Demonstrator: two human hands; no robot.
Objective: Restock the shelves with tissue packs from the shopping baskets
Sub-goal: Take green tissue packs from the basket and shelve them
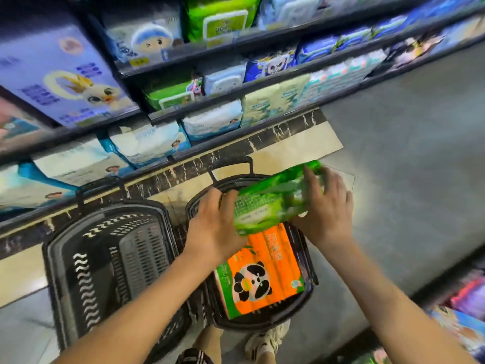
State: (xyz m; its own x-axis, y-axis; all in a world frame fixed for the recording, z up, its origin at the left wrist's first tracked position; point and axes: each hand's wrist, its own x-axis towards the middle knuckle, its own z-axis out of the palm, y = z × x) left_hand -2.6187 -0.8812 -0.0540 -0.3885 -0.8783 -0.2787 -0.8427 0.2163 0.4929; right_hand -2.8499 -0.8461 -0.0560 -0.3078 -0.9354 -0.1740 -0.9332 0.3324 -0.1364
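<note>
**Green tissue pack held over the right-hand basket**

No brand name can be read: the print on the packs is blurred, showing only white lettering on the green tissue pack [273, 203] and pale characters down the orange pack [265, 271], which carries a cartoon panda face and a green edge strip.

The green pack is a soft, glossy, oblong bundle, tilted with its far end toward 1 o'clock. It sits just above the right basket [301, 303], over the orange pack lying inside. The left hand [212, 227] grips its near-left end, fingers curled onto the wrapper; the right hand [325, 206] clasps the far-right side, fingers wrapped over the top. The hands are apart, one at each end.

At 9 o'clock from it stands the left basket [110, 258], dark and slotted. The shelves [236, 88] run across 10 to 2 o'clock, stocked with blue, white and green packs.
</note>
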